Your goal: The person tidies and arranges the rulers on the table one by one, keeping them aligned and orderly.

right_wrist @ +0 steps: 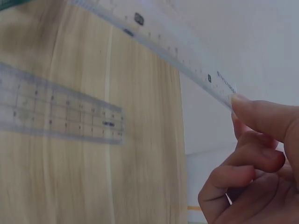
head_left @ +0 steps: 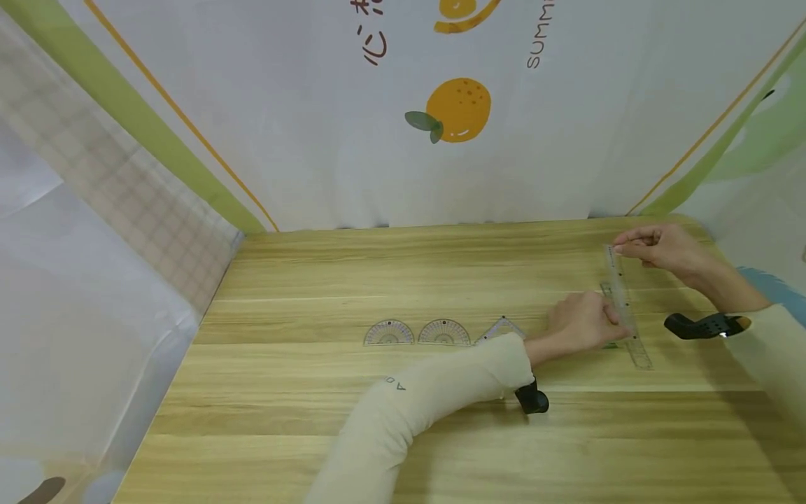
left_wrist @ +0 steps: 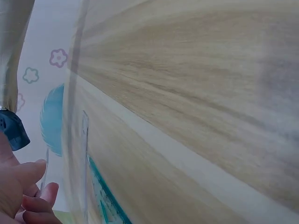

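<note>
A clear ruler (head_left: 617, 287) is held up over the table between both hands. My right hand (head_left: 674, 255) pinches its far end between thumb and forefinger; the grip shows closely in the right wrist view, at the ruler (right_wrist: 187, 70). My left hand (head_left: 582, 322) pinches the near end, and its thumb (left_wrist: 32, 171) and fingers show in the left wrist view. Below them a second clear ruler (head_left: 641, 357) lies flat on the table, its printed scale plain on the ruler (right_wrist: 70, 109). Beside it lies a green-edged drawing piece (left_wrist: 110, 200), mostly hidden by my left hand in the head view.
Two clear protractors, the left protractor (head_left: 389, 333) and the right protractor (head_left: 443, 333), lie in a row with a clear set square (head_left: 502, 327), partly covered by my left sleeve (head_left: 434, 392). A printed curtain (head_left: 340, 154) hangs behind the wooden table (head_left: 283, 392).
</note>
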Motion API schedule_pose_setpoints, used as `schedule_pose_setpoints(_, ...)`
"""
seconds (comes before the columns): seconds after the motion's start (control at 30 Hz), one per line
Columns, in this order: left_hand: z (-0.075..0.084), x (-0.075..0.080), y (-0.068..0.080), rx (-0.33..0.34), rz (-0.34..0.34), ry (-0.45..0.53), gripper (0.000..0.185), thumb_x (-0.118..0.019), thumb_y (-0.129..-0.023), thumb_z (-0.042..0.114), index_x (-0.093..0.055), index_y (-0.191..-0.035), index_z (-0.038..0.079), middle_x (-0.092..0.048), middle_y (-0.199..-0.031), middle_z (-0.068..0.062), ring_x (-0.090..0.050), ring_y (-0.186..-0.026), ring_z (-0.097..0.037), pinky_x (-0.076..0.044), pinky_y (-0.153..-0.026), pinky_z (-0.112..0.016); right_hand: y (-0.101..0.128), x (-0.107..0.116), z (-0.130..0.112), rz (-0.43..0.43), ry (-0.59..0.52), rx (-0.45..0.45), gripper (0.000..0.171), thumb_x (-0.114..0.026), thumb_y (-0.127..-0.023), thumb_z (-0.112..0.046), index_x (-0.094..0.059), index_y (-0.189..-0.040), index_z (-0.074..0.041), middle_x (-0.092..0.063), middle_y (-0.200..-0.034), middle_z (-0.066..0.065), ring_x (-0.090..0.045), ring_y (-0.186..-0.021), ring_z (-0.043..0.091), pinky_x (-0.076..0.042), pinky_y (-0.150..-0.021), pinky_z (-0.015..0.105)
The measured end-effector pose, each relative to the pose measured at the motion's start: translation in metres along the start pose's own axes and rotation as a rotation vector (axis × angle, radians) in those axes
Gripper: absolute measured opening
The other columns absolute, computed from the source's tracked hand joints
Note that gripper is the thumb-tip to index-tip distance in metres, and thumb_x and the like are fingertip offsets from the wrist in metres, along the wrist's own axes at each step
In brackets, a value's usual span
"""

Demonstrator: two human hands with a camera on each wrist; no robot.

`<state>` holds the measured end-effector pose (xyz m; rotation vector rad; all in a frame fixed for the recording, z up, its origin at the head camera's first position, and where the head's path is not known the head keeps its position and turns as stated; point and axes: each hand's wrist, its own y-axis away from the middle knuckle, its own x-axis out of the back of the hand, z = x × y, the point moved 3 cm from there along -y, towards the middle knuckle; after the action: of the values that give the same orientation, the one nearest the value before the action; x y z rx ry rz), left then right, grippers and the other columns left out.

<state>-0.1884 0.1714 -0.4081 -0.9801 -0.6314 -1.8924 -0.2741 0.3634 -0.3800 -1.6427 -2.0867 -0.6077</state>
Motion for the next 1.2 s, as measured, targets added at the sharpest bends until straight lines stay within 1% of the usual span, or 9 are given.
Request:
schedule_pose_setpoints(0.13,0.002,-0.005,-0.003,0.019,0.003,-0.01,0.016,-0.077,-0.089,0.05,-0.075,-0.087,0.034,-0.054,-0.061,0.024,-0.048,-0.05,0.004,-0.04,-0.046,-0.018,-0.001,0.003,0.002,-0.021,0.03,-0.011,0.032,-0.064,-0.103,-0.019,-0.067,-0.121,0.006,-0.07,-0.097,-0.01,-0.048,-0.075,0.021,-0.051,-0.069,0.031)
schedule_pose_setpoints(0.27,0.003,-0.01,-0.005,0.037,0.016,-0.032,0.018,-0.077,-0.088,0.052,-0.073,-0.082,0.035,-0.052,-0.059,0.023,-0.045,-0.048,0.004,-0.039,-0.044,-0.018,0.001,0.005,0.004,-0.021,0.031,-0.013,0.033,-0.064,-0.103,-0.02,-0.066,-0.12,0.008,-0.07,-0.094,-0.004,-0.047,-0.07,0.021,-0.05,-0.066,0.032)
schedule_pose_setpoints(0.53,0.014,-0.019,-0.002,0.015,0.033,-0.121,0.051,-0.074,-0.088,0.059,-0.053,-0.054,0.026,-0.032,-0.048,0.015,-0.024,-0.043,-0.001,-0.025,-0.038,-0.02,0.003,0.008,0.015,-0.039,0.089,-0.011,0.032,-0.064,-0.103,-0.015,-0.065,-0.121,0.011,-0.051,-0.072,0.01,-0.044,-0.063,0.022,-0.046,-0.059,0.034)
schedule_pose_setpoints(0.7,0.02,-0.026,0.0,0.033,0.019,-0.111,0.049,-0.071,-0.089,0.061,-0.059,-0.053,0.03,-0.04,-0.048,0.017,-0.03,-0.043,0.0,-0.03,-0.04,-0.02,0.005,0.01,0.024,-0.076,0.155,-0.017,0.033,-0.064,-0.103,-0.019,-0.065,-0.123,0.008,-0.063,-0.102,0.01,-0.049,-0.076,0.019,-0.047,-0.063,0.034)
schedule_pose_setpoints(0.8,0.022,-0.031,0.002,0.033,0.018,-0.106,0.051,-0.071,-0.089,0.061,-0.059,-0.052,0.028,-0.039,-0.046,0.016,-0.03,-0.042,-0.001,-0.029,-0.039,-0.021,0.007,0.011,0.027,-0.096,0.186,-0.017,0.034,-0.064,-0.104,-0.022,-0.066,-0.123,0.006,-0.062,-0.124,0.014,-0.052,-0.088,0.018,-0.049,-0.068,0.034)
schedule_pose_setpoints(0.87,0.025,-0.035,0.002,0.04,0.018,-0.109,0.051,-0.071,-0.089,0.061,-0.058,-0.052,0.028,-0.038,-0.046,0.015,-0.029,-0.042,-0.001,-0.028,-0.039,-0.021,0.009,0.011,0.029,-0.101,0.2,-0.02,0.035,-0.063,-0.104,-0.023,-0.066,-0.124,0.005,-0.064,-0.117,0.013,-0.052,-0.088,0.019,-0.047,-0.067,0.034)
schedule_pose_setpoints(1.0,0.029,-0.042,0.002,0.059,0.018,-0.115,0.049,-0.071,-0.088,0.062,-0.058,-0.054,0.029,-0.04,-0.048,0.016,-0.033,-0.046,-0.001,-0.031,-0.044,-0.022,0.013,0.013,0.035,-0.1,0.204,-0.01,0.033,-0.064,-0.103,-0.021,-0.066,-0.123,0.006,-0.054,-0.079,0.002,-0.045,-0.069,0.017,-0.041,-0.062,0.032)
schedule_pose_setpoints(1.07,0.031,-0.044,0.003,0.068,0.016,-0.118,0.047,-0.072,-0.087,0.063,-0.059,-0.056,0.031,-0.043,-0.051,0.018,-0.036,-0.048,0.0,-0.033,-0.045,-0.022,0.015,0.014,0.037,-0.096,0.207,0.005,0.03,-0.064,-0.103,-0.018,-0.067,-0.12,0.006,-0.051,-0.075,0.002,-0.042,-0.063,0.017,-0.04,-0.059,0.033)
schedule_pose_setpoints(1.2,0.032,-0.047,0.007,0.063,0.006,-0.097,0.041,-0.072,-0.087,0.063,-0.061,-0.059,0.034,-0.047,-0.055,0.019,-0.04,-0.052,-0.001,-0.034,-0.05,-0.023,0.018,0.013,0.039,-0.098,0.224,0.031,0.024,-0.065,-0.102,-0.015,-0.069,-0.116,0.004,-0.064,-0.083,0.005,-0.047,-0.067,0.018,-0.044,-0.061,0.032)
